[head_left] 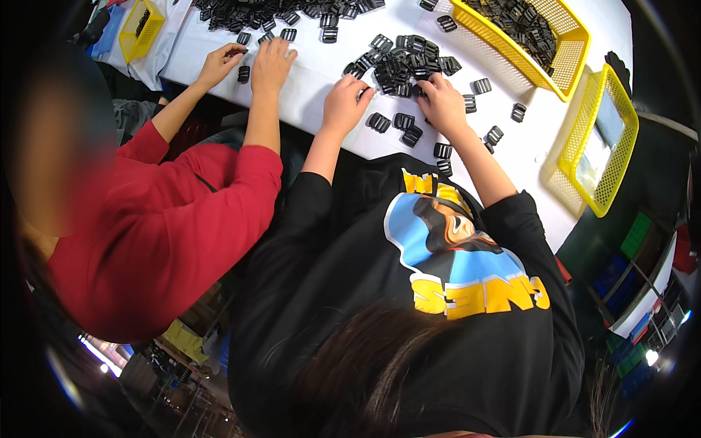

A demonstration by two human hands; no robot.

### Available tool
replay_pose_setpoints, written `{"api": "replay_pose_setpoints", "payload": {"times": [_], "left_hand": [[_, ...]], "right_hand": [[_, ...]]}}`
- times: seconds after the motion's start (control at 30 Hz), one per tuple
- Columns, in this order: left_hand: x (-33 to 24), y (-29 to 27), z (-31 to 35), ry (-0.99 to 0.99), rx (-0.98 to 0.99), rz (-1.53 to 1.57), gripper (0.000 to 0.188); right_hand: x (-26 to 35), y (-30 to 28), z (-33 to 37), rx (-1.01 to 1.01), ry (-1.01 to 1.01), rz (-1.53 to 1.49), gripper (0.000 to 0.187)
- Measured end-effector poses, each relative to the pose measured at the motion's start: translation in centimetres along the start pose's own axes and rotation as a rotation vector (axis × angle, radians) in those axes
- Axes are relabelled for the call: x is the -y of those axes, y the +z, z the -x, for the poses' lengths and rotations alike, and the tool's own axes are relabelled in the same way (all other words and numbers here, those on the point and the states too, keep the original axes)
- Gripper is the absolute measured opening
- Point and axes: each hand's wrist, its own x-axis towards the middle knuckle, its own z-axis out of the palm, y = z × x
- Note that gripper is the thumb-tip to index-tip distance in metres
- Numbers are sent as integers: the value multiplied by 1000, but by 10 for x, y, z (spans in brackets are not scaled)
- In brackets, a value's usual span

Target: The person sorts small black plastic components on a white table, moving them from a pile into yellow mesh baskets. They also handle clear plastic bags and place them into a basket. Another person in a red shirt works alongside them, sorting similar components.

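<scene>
A heap of black plastic buckles (pixel 400 64) lies on the white table (pixel 321 69) in front of me. My left hand (pixel 345 104) rests at the heap's near left edge with its fingers curled under; whether it holds a piece is hidden. My right hand (pixel 441 102) sits on the heap's near right edge, its fingers closed on a black buckle (pixel 418 90). Several loose buckles (pixel 405 123) lie between and below my two hands. More single buckles (pixel 493 135) lie to the right of my right forearm.
A co-worker in a red sleeve (pixel 219 182) sits on my left, both hands (pixel 272 64) at another buckle pile (pixel 277 13). A yellow basket (pixel 566 44) of buckles stands at the back right. Another yellow basket (pixel 584 124) stands at the right, a third (pixel 139 29) far left.
</scene>
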Motion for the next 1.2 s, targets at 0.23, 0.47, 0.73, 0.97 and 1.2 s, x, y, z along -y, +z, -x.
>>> {"api": "replay_pose_setpoints", "payload": {"times": [0.23,0.47,0.73,0.97,1.2], "left_hand": [[-11,3,7,-94,11,-24,27],[-29,16,-6,125,-31,-48,38],[-23,9,21,194,118,-71,34],[-21,19,3,73,-230,-97,39],[-19,17,-16,25,-208,-147,26]], "right_hand": [[-12,-9,1,358,167,78,31],[-3,-13,-9,-59,184,51,37],[-7,-5,19,67,66,-23,27],[-13,-10,-6,-50,157,-25,35],[-19,-7,-2,-83,124,-45,19]]}}
